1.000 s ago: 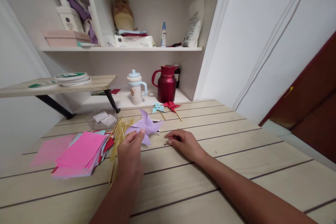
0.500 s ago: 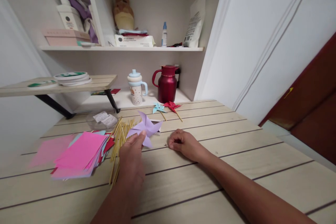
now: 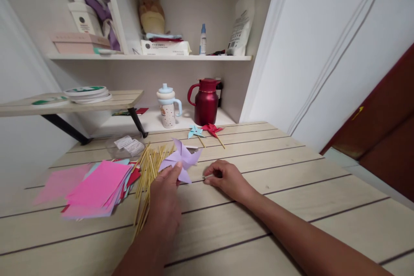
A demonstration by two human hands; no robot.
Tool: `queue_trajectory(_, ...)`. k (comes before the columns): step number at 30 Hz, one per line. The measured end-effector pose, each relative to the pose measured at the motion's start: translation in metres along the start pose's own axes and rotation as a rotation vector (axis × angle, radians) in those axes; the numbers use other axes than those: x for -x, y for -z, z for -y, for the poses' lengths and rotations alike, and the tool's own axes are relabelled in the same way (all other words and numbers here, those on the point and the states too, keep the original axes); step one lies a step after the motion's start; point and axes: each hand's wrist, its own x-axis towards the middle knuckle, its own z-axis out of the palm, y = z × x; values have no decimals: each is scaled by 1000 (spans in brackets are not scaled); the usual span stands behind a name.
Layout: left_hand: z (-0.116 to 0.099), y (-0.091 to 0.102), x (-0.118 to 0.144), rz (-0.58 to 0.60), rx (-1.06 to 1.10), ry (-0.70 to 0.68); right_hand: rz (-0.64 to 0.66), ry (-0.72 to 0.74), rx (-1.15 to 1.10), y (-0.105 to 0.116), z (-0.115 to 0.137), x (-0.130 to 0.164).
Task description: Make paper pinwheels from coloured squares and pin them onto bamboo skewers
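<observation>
Purple pinwheel (image 3: 182, 159) is sitting mid-table, pinched at its near edge by the left hand (image 3: 165, 200). Right hand (image 3: 226, 178) is resting beside it, fingertips nipping something tiny. Bamboo sticks (image 3: 147, 177) are lying left; blue pinwheel (image 3: 196, 131) and red pinwheel (image 3: 212, 130) are lying by the far edge.

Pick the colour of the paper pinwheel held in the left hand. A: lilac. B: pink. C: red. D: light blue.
A: the left hand pinches a lilac pinwheel by its lower blade, while the red pinwheel and the light blue pinwheel lie farther back on the table.
</observation>
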Motion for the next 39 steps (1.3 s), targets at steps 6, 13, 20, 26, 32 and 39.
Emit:
queue_trajectory(6, 3, 2, -2, 2, -30, -4, 1, -22, 7, -1, 2, -4)
queue_trajectory(13, 5, 4, -5, 11, -47, 11, 306, -8, -22, 26, 3, 4)
queue_trajectory(20, 7, 3, -4, 61, -62, 16, 431, -17, 12, 36, 3, 8)
queue_trajectory(26, 10, 3, -6, 47, -61, 5, 426, -95, 13, 30, -2, 3)
queue_trajectory(32, 12, 5, -9, 45, -64, 12, 407, -151, -9, 29, -6, 1)
queue_trajectory(39, 14, 9, -11, 65, -83, 30, 404, -143, -77, 26, -6, 1)
